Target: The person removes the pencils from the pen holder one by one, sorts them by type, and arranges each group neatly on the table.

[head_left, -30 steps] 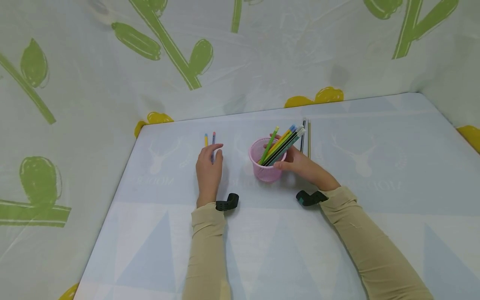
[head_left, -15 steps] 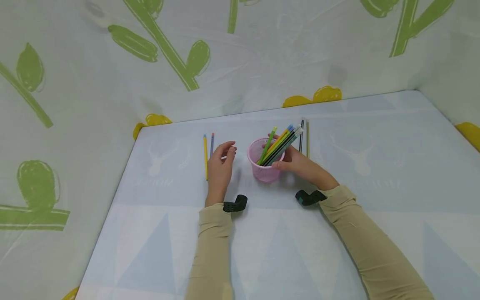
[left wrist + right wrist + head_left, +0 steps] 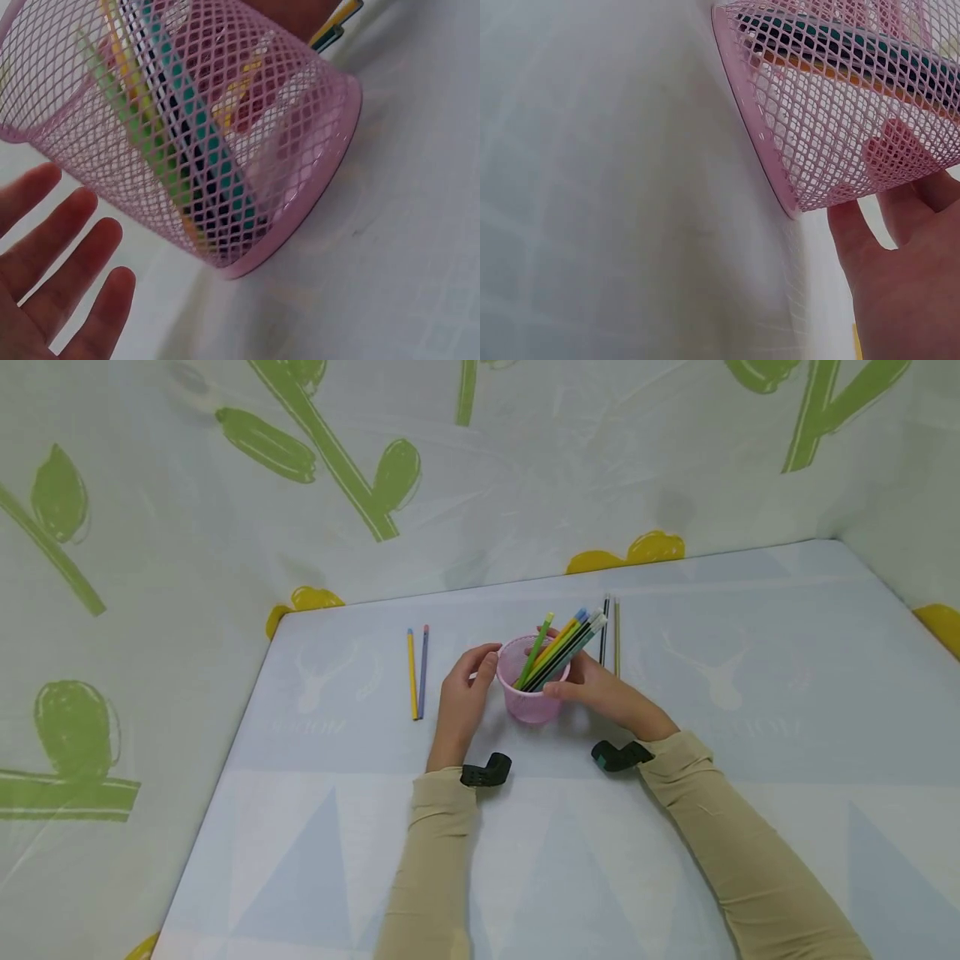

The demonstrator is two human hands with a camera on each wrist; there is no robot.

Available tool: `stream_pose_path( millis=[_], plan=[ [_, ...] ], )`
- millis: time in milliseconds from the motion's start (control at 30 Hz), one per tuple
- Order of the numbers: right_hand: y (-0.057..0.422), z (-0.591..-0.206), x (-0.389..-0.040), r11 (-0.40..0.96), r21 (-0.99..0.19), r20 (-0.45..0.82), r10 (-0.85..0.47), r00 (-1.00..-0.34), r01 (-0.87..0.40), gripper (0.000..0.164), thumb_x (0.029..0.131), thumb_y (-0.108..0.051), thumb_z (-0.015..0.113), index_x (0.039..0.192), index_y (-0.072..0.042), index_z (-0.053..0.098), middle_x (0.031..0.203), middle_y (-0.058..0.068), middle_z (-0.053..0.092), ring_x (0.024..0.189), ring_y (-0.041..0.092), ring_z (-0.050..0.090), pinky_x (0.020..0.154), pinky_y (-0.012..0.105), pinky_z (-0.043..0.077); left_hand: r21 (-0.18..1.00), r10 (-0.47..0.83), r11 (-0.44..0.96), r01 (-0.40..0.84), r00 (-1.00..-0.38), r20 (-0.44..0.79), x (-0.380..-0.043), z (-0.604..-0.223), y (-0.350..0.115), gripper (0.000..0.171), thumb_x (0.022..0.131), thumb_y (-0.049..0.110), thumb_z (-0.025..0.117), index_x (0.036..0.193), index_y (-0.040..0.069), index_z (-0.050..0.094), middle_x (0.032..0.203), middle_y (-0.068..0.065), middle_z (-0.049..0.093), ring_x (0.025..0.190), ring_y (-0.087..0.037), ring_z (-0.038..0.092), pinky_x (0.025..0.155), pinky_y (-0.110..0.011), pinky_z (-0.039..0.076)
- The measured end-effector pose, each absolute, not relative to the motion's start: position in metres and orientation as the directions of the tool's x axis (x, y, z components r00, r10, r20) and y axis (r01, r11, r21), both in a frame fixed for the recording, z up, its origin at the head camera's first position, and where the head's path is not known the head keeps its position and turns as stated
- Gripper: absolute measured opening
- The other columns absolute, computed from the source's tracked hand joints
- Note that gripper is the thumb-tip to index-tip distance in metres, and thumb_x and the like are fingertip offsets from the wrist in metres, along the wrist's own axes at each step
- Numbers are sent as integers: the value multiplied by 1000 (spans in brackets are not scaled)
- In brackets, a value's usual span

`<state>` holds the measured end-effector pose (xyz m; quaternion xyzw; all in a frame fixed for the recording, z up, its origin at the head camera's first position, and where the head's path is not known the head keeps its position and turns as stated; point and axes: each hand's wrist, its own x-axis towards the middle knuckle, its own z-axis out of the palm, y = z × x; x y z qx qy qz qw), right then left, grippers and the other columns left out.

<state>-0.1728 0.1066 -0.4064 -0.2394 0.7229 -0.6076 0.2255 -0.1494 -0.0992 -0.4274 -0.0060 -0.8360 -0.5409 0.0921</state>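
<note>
In the head view, my right hand [image 3: 611, 695] is gripping the pink mesh cup [image 3: 529, 708], which is standing on the table [image 3: 570, 852] between my hands, with pencils [image 3: 562, 653] leaning in it. My left hand [image 3: 461, 703] is hovering at its other side. A yellow pencil [image 3: 412, 675] and a purple pencil [image 3: 423, 672] are lying to my left.

In the left wrist view, my fingers are standing apart, holding nothing; whether they are touching the mesh I cannot tell.

In the right wrist view, my fingers are clasping the cup's wall.
</note>
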Motion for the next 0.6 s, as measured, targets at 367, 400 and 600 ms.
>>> stream_pose_path(
  millis=[367, 400, 600],
  plan=[
    [107, -409, -172, 141, -987, -27, -624, -781, -78, 76, 86, -16, 54, 144, -21, 6, 145, 3, 14, 122, 24, 32, 102, 43, 26, 933, 13, 353, 62, -998, 61, -148, -431, -90, 42, 88, 51, 43, 124, 31, 48, 122, 16, 49, 112, -5, 43, 95, -36, 36],
    [107, -409, -173, 138, -987, -25, -626, -780, -80, 76, 86, -16, 54, 144, -21, 6, 145, 3, 15, 121, 24, 32, 101, 43, 26, 937, 25, 342, 66, -998, 61, -148, -432, -90, 42, 88, 50, 43, 125, 32, 48, 123, 16, 49, 114, -5, 42, 95, -36, 35],
    [107, -408, -175, 115, -989, 0, -638, -770, -96, 76, 86, -14, 54, 144, -19, 6, 145, 4, 16, 123, 24, 32, 102, 43, 25, 964, 110, 247, 94, -992, 68, -149, -436, -89, 39, 91, 40, 42, 130, 35, 40, 127, 14, 46, 120, -2, 37, 100, -36, 30]
  ],
)
